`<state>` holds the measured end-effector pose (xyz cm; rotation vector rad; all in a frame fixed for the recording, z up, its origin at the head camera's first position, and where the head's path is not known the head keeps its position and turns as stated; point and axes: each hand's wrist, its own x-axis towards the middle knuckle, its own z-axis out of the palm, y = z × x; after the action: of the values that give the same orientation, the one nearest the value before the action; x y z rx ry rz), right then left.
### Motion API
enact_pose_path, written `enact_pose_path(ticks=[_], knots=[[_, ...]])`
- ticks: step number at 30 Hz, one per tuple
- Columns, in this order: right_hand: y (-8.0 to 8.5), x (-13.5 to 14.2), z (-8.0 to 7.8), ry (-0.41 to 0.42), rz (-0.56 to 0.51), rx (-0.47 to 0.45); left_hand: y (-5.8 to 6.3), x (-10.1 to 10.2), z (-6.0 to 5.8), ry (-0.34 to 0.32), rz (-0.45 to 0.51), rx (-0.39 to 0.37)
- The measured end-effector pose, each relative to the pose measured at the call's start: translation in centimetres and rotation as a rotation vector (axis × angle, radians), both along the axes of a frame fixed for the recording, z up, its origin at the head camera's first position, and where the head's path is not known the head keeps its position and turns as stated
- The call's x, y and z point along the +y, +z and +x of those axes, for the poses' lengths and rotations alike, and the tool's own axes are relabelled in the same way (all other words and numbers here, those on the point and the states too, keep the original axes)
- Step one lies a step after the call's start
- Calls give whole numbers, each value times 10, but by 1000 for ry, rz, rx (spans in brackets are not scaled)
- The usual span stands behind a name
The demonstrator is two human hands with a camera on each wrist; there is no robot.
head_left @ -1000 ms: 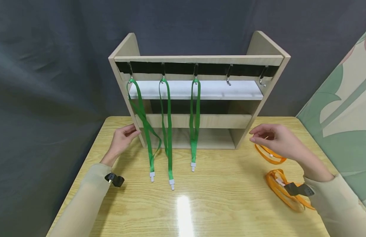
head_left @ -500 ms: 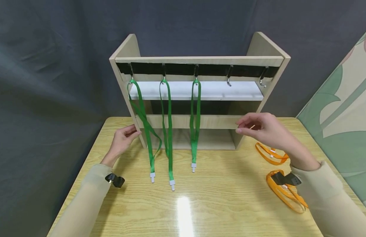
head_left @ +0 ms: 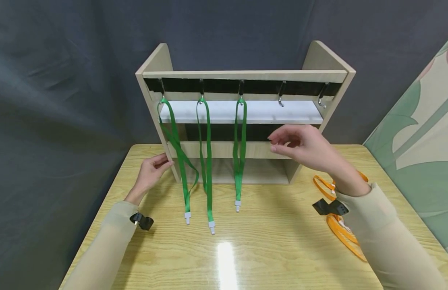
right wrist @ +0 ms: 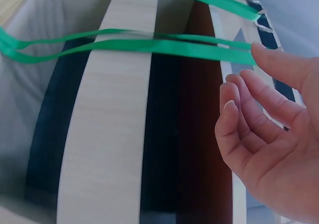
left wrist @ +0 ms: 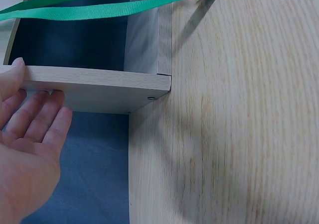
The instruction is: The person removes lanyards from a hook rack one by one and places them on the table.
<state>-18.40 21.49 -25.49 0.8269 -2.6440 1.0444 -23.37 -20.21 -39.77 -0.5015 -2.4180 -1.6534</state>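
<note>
My left hand [head_left: 153,169] holds the lower left side panel of a wooden rack [head_left: 224,74]. In the left wrist view its thumb lies on the panel's front edge and its fingers touch the outer face. Three green lanyards hang from the rack's left hooks: the left lanyard [head_left: 178,151] is twisted, the middle lanyard [head_left: 208,161] hangs longest, and the third lanyard [head_left: 238,169] hangs from the middle hook. My right hand [head_left: 300,147] hovers in front of the rack's right half, fingers loosely curled and holding nothing. In the right wrist view its thumb tip overlaps a green lanyard [right wrist: 149,46].
Two bare hooks, one right of centre [head_left: 281,98] and one at far right [head_left: 322,98], stick out from the black strip. Orange lanyards [head_left: 341,233] lie on the wooden table [head_left: 267,241] at right, partly behind my right forearm. Dark cloth [head_left: 238,28] hangs behind.
My right hand has moved left and up, from over the orange lanyards to in front of the rack. The left hand keeps its place on the side panel.
</note>
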Motion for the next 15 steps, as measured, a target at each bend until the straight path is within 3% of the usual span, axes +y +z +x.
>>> enact_pose_path(ticks=[6, 15], knots=[[8, -15, -4, 33, -27, 14, -1, 1, 0, -3, 8, -5], [13, -37, -7, -39, -88, 65, 0, 0, 0, 3, 7, -14]])
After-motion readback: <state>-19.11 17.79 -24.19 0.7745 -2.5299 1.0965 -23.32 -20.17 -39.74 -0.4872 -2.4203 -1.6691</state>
